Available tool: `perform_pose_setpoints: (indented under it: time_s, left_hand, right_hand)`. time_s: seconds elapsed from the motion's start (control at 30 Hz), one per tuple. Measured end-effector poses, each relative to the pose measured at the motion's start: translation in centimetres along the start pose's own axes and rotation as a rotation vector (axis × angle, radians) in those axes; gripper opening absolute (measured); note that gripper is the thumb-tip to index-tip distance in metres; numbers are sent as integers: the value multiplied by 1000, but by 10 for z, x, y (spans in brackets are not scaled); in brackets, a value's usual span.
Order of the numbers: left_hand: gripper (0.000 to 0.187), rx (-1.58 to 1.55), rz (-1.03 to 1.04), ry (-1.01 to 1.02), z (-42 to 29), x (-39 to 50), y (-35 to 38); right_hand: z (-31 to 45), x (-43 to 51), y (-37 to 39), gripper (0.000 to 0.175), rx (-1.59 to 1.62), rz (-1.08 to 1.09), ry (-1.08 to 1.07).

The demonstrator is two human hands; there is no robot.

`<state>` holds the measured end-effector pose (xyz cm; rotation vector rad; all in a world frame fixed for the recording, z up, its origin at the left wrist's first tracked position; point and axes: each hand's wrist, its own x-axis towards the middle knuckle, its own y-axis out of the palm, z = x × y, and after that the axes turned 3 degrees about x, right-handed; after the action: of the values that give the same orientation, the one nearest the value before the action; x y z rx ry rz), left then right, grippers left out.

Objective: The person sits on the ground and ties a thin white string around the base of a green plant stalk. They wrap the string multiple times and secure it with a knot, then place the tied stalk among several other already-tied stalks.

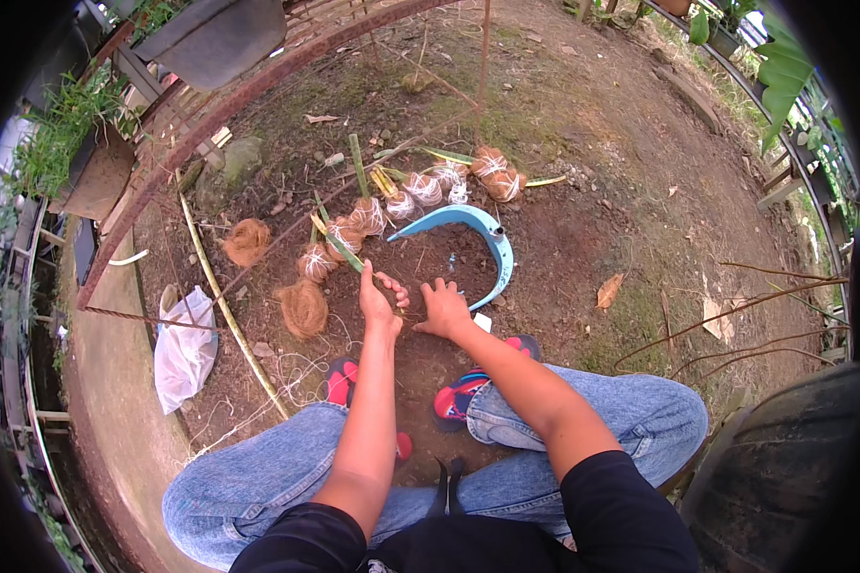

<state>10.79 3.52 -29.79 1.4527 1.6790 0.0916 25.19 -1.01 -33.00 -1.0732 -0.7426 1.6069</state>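
Note:
My left hand (381, 297) is closed around the lower end of a long green leaf cutting (345, 249) with a yellowish tip. My right hand (442, 308) is low over the soil, fingers apart, beside the end of a curved light-blue plastic strip (503, 251). Brown coir fibre balls bound with white string, such as one ball (317, 263) and another (423, 189), lie in an arc beyond my hands. Leaf pieces stick out of several. A loose unbound clump of coir (303, 308) sits left of my left hand, and a second coir clump (247, 242) lies farther off.
White string (294, 379) is tangled by my left leg. A white plastic bag (186, 344) rests near the concrete edge (107, 401), beside a long stick (218, 286). A rusty metal frame (208, 118) arches overhead left. Thin bent rods (760, 295) reach in from the right.

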Motion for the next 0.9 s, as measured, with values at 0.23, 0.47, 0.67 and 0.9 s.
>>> perform_pose_setpoints:
  time_s: [0.23, 0.47, 0.67, 0.9]
  left_hand:
    - [55, 14, 45, 21, 2, 1, -1]
    - [53, 106, 6, -10, 2, 2, -3]
    - [60, 140, 40, -86, 8, 8, -7]
    - [76, 155, 83, -161, 28, 16, -14]
  right_hand:
    - [-25, 19, 13, 64, 75, 22, -123]
    - [-45, 42, 0, 43, 88, 115, -83]
    - [-55, 57, -60, 28, 315, 34, -99]
    - [-18, 51, -118, 30, 521, -136, -255]
